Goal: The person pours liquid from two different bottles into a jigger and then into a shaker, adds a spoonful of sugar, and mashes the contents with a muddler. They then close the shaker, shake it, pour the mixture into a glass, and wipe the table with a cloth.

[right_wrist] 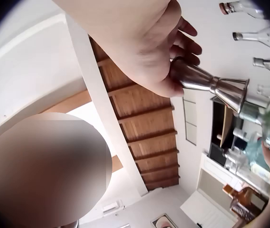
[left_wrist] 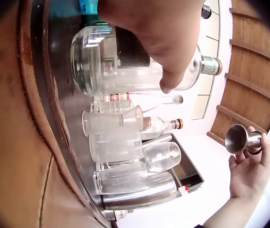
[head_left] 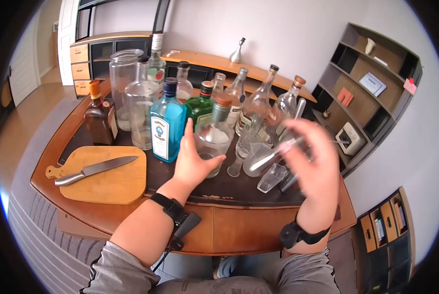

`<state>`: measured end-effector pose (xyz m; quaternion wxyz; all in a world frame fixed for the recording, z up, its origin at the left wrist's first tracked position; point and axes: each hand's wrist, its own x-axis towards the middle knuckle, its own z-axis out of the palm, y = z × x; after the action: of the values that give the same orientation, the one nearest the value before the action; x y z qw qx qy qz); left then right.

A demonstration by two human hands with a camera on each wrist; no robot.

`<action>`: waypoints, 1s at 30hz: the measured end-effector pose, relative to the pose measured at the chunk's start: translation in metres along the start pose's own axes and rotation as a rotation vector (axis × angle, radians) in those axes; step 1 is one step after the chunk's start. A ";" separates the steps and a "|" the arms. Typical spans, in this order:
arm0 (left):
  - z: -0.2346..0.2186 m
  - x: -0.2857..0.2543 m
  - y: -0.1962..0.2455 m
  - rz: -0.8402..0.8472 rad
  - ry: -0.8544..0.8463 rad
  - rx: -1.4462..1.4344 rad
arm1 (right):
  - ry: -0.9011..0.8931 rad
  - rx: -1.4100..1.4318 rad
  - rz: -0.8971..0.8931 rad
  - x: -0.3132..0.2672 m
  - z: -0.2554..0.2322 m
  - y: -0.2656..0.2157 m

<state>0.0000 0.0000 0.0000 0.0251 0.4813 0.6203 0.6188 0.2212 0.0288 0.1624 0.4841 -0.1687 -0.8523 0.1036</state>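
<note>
My left hand [head_left: 191, 161] holds a clear glass bottle [head_left: 213, 137] with a brown stopper, its thumb across the near side. In the left wrist view the thumb and palm cover part of this bottle [left_wrist: 94, 66]; its base is close to the table. My right hand [head_left: 315, 154], blurred in the head view, is raised over the glassware at the right. It holds a metal double-ended jigger [right_wrist: 216, 84], fingers curled round one cup while the other cup points outward. A blue bottle [head_left: 166, 122] stands just left of my left hand.
A knife [head_left: 109, 165] lies on a wooden cutting board [head_left: 126, 188] at the left. Several bottles crowd the back of the table, including a brown one [head_left: 99, 117] and a green one [head_left: 194, 105]. Below my right hand stand a clear cup [head_left: 272, 177] and other glassware.
</note>
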 end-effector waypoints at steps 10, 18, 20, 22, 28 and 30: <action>0.003 0.000 -0.015 0.037 -0.014 -0.016 | -0.305 -0.033 0.126 -0.055 0.063 0.049; -0.002 0.000 0.001 0.022 -0.054 -0.060 | -0.465 -0.095 0.202 -0.069 0.079 0.065; -0.002 0.000 0.000 0.039 -0.044 -0.057 | -0.479 -0.135 0.198 -0.069 0.081 0.064; -0.003 -0.001 0.000 0.012 -0.048 -0.062 | -0.493 -0.153 0.208 -0.069 0.080 0.063; -0.008 -0.005 0.007 0.007 -0.016 0.005 | -0.261 -0.121 0.123 -0.040 0.052 0.033; -0.007 -0.007 0.010 0.016 -0.012 0.014 | -0.062 -0.072 -0.001 -0.014 0.049 0.026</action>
<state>0.0050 -0.0123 0.0061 0.0204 0.4900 0.6207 0.6117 0.1908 0.0469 0.1176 0.4513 -0.1823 -0.8701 0.0776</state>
